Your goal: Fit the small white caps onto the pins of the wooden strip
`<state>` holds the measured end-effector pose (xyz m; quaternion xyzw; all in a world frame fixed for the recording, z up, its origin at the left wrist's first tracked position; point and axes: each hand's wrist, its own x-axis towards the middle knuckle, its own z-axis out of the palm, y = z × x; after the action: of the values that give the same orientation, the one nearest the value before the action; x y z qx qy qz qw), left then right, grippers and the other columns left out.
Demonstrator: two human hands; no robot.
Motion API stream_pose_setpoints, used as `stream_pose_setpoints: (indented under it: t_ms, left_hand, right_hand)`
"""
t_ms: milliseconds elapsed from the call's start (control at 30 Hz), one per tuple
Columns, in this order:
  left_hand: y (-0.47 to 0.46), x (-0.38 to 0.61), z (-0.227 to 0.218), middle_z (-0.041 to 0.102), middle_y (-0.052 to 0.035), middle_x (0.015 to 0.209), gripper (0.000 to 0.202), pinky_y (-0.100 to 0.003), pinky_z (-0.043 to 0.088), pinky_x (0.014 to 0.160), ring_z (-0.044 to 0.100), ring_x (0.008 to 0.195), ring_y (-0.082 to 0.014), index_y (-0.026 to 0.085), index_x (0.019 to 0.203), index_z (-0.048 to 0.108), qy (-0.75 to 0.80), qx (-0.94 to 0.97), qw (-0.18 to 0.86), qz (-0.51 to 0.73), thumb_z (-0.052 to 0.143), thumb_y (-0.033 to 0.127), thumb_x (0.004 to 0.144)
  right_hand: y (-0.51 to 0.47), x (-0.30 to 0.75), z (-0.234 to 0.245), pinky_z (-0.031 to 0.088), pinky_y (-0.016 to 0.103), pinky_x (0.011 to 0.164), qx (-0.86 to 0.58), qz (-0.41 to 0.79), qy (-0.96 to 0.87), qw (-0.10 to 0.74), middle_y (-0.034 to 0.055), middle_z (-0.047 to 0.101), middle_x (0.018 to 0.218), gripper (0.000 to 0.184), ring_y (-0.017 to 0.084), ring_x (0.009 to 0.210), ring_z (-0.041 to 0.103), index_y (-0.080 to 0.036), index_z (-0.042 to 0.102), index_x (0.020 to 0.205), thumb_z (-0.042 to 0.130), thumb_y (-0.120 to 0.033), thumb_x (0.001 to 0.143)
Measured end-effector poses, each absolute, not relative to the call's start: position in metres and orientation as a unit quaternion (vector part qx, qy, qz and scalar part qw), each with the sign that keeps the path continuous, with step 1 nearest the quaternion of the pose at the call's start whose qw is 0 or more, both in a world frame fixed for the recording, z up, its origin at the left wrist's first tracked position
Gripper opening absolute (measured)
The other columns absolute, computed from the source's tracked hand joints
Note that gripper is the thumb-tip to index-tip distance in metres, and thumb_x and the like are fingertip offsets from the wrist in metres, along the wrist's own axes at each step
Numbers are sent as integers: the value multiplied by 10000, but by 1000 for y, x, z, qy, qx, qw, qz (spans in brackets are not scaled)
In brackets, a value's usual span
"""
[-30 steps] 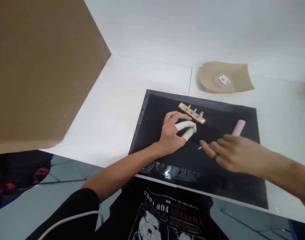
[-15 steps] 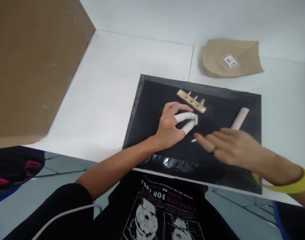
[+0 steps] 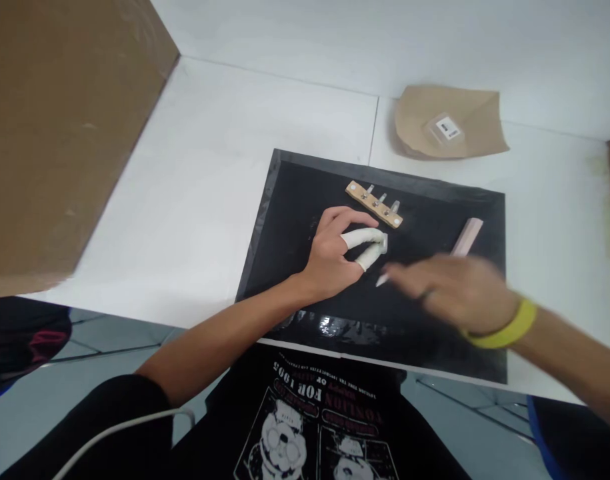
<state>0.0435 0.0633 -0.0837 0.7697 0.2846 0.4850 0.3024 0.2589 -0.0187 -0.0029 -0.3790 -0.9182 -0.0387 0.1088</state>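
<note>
My left hand [image 3: 329, 257] lies over the black mat [image 3: 305, 187], with white finger cots on the thumb and index finger. Those two fingertips pinch a small clear piece [image 3: 385, 243]. To the right, my right hand [image 3: 449, 287] is blurred, its fingers closed around a thin, white-tipped stick [image 3: 382, 280]. The stick's tip is just below the clear piece, apart from it; most of the stick is hidden by the hand. Beyond my left fingers lies a wooden strip [image 3: 375, 203] whose small metal clips carry three clear pieces.
A pale pink bar [image 3: 467, 237] lies on the mat just past my right hand, partly covered by it. Farther back stands a brown paper tray [image 3: 479, 120] with a labelled clear plastic box [image 3: 445, 129] in it. A large brown cardboard panel [image 3: 69, 133] rises at the left.
My right wrist and its yellow band have swung inward and away from me, and the white tip has tilted. My left hand keeps its pinch. The whole view has shifted slightly.
</note>
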Motion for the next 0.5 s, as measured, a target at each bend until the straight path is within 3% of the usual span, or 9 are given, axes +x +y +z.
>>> stream_pose_setpoints:
  t_ms: [67,100,133,167,233,367,500]
  left_hand:
    - [64,43,-84,787,-39,1040,78,-406,577,952,627,1066,-194,223,905,780,272,769,301,494,788,147,889]
    - [64,43,-84,787,-37,1039,78,-406,575,955,626,1063,-192,224,906,779,267,768,302,497,790,149,889]
    - [64,43,-84,786,-38,1041,79,-402,576,952,624,1065,-191,223,910,777,267,767,304,498,785,146,893]
    - [64,43,-84,785,-41,1042,78,-395,578,940,623,1067,-191,219,915,774,273,765,305,498,776,142,899]
    - [65,43,-84,782,-46,1046,72,-382,584,914,623,1071,-194,211,920,768,284,763,303,496,765,140,907]
    - [65,44,-85,777,-49,1036,71,-371,584,904,621,1057,-193,203,918,764,270,763,303,504,770,134,899]
    - [66,44,-85,775,-53,1044,64,-366,574,900,620,1062,-191,200,933,765,276,763,309,497,759,140,911]
  right_hand:
    - [-16,265,1,446,320,572,-534,-184,-810,160,22,734,683,215,197,619,662,-182,731,1171,574,-163,1025]
    - [-16,266,2,461,328,594,-568,-186,-792,122,46,759,726,233,218,680,697,-168,716,1209,552,-182,1044]
    - [-16,266,2,424,321,550,-519,-193,-825,118,29,733,669,258,190,589,652,-174,738,1087,482,-155,1063]
    - [-16,263,1,409,306,531,-420,-155,-889,93,-8,703,629,346,151,514,596,-186,749,1011,418,-107,1072]
    - [-18,256,-2,395,299,520,-364,-138,-919,65,-39,638,556,293,124,452,538,-169,753,915,505,-126,1066]
    - [-23,258,-5,297,307,492,-491,-131,-861,2,6,641,529,412,147,430,557,-177,671,728,484,-254,1087]
    - [-39,281,-16,126,322,502,-524,2,-843,-122,28,575,471,435,138,358,411,-197,593,609,458,-285,1013]
